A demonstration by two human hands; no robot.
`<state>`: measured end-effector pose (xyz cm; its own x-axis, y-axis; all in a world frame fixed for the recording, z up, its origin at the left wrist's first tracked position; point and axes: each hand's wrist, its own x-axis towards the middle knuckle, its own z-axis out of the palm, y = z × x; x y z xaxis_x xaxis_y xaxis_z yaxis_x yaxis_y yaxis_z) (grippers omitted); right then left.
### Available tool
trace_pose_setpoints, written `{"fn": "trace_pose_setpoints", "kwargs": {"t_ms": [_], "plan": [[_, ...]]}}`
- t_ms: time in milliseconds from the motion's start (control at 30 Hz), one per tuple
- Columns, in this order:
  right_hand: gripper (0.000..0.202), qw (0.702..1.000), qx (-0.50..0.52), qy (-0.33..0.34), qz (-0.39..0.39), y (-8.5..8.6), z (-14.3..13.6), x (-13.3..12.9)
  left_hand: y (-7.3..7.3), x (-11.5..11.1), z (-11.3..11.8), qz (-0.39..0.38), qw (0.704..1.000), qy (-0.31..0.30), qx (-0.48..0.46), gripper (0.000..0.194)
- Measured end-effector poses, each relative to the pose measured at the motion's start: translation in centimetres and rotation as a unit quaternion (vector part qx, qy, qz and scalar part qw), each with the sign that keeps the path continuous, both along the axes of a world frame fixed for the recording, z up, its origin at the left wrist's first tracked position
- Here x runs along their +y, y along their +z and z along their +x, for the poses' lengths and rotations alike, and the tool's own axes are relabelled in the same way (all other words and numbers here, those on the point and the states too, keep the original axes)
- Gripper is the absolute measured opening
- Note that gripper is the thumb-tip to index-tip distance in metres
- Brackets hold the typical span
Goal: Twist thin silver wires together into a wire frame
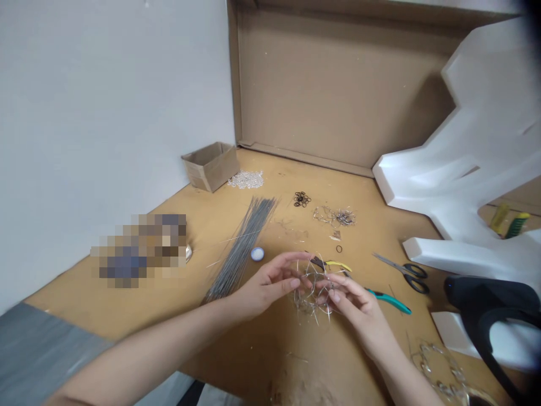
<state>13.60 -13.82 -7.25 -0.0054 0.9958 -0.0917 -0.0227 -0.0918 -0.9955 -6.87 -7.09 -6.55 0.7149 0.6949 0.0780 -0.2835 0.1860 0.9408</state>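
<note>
Between my two hands is a loose, rounded tangle of thin silver wire (313,301) with loops and free ends sticking out. My left hand (276,279) grips its left side, thumb and fingers curled round the wire. On the right side, my right hand (353,299) pinches the wire between thumb and fingers. Just beyond the wire lie pliers with yellow handles (338,265), partly hidden by it. Pliers with a teal handle (391,301) stick out beyond my right hand. A bundle of straight grey wires (245,248) lies left of my hands.
Scissors (408,270) lie at the right. Farther back are black rings (301,199), a wire heap (344,216), clear beads (247,179) and a cardboard box (211,166). A small white-and-blue lid (257,254) sits near the grey wires. White foam (448,186) stands at the right.
</note>
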Motion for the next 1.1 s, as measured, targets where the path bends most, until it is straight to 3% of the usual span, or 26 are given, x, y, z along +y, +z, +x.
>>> {"fn": "trace_pose_setpoints", "kwargs": {"t_ms": [133, 300, 467, 600, 733, 1000, 1100], "plan": [[0.029, 0.997, 0.048, 0.054, -0.016, -0.2, 0.4, -0.2, -0.4, 0.1, 0.2, -0.023, 1.0, -0.002, -0.02, 0.041], [0.037, 0.987, 0.106, 0.116, -0.034, 0.2, 0.4, -0.5, -0.4, 0.2, 0.5, -0.104, 0.992, -0.001, -0.065, 0.039], [0.031, 0.968, 0.188, 0.158, -0.061, 0.2, 0.3, -0.5, -0.5, 0.2, 0.6, -0.134, 0.989, -0.012, -0.055, 0.035], [0.028, 0.965, 0.216, 0.122, -0.081, -0.2, 0.1, -0.2, -1.0, 0.3, 0.6, -0.135, 0.989, -0.002, -0.062, 0.03], [0.041, 0.974, 0.199, 0.081, -0.075, -0.2, -0.1, 0.1, -1.4, 0.3, 0.7, -0.137, 0.986, -0.003, -0.09, 0.03], [0.042, 0.944, 0.279, 0.115, -0.133, 0.3, 0.2, 0.1, -1.4, 0.3, 0.6, -0.164, 0.981, -0.03, -0.098, 0.034], [0.037, 0.948, 0.284, 0.052, -0.135, 0.3, 0.2, 0.2, -1.5, 0.4, 0.6, -0.149, 0.984, -0.03, -0.088, 0.032]]}}
